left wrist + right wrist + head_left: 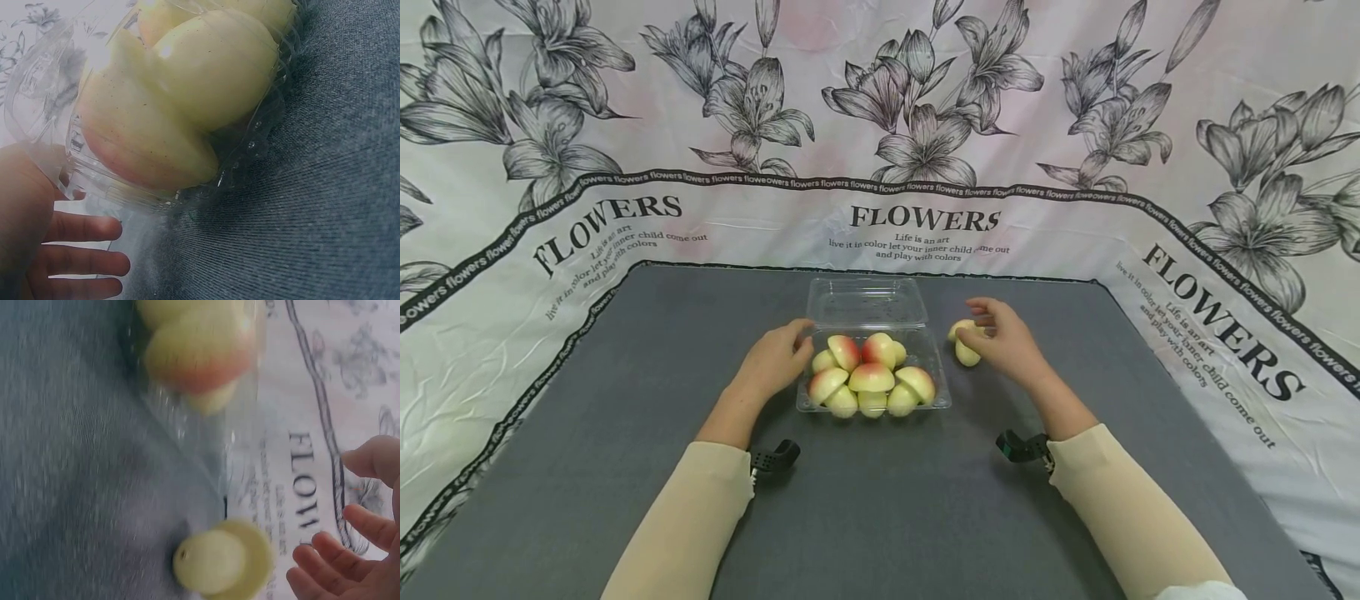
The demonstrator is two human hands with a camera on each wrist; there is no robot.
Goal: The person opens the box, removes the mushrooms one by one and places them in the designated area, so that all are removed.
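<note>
A clear plastic clamshell box [942, 403] stands open on the grey table, lid [867, 302] laid back, filled with several mushroom-shaped yellow-pink pieces [871, 377]. My left hand [792, 340] rests against the box's left side with relaxed fingers; in the left wrist view those fingers [87, 228] lie straight beside the box wall [37, 100], with a piece [212, 69] close behind it. One loose yellow piece [966, 352] lies right of the box. My right hand [996, 333] hovers at it. The right wrist view shows the piece [219, 562] lying apart from loosely curled fingers [325, 562].
Grey cloth [880, 517] covers the table. A white sheet printed with black flowers and the word FLOWERS [925, 218] hangs around the back and both sides. A black wrist camera mount [775, 457] sits on each forearm.
</note>
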